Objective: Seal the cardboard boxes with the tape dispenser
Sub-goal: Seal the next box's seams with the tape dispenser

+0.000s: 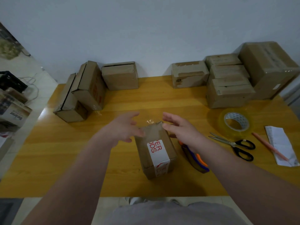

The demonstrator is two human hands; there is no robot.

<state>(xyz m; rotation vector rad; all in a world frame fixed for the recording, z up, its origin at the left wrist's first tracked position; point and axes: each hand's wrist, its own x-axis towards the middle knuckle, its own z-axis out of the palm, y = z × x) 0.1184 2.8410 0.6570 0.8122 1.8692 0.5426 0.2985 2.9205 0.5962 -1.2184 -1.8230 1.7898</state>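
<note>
A small cardboard box with a white label in red letters stands in the middle of the yellow table. Clear tape covers its far top edge and a wrinkled tape end sticks up there. My left hand hovers at the box's far left corner with fingers spread, holding nothing. My right hand is at the far right corner, fingers straight, apart from or just touching the box. The tape dispenser, purple and orange, lies on the table right of the box, partly hidden under my right wrist.
A roll of clear tape, black-handled scissors, a pink pencil and a folded paper lie at the right. Cardboard boxes stand at the back left, back middle and back right.
</note>
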